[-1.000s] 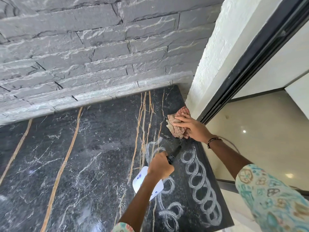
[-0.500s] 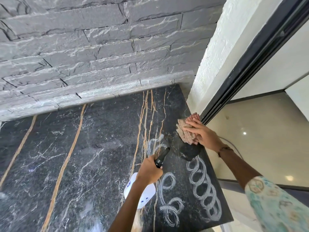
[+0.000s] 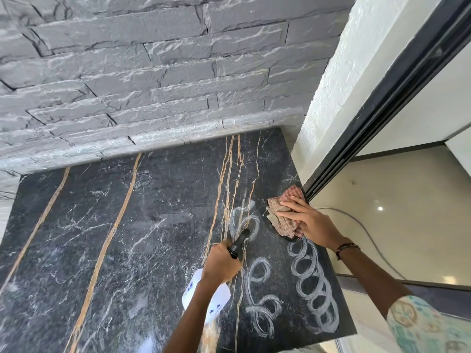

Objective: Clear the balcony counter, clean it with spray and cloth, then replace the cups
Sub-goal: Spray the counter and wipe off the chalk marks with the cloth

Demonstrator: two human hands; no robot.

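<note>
Two hands working at lower right of frame | right hand [image 3: 309, 224] pressing flat, fingers straight, on cloth [image 3: 283, 217] at the counter [image 3: 127, 238] right edge | left hand [image 3: 220, 262] gripping spray [image 3: 206, 298], nozzle pointing up-frame | foam loops lying just below the cloth; right hand nearer

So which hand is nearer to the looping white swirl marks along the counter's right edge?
The right hand. It presses the cloth just above the top of the swirl marks. The left hand, gripping the spray bottle, is farther left.
</note>
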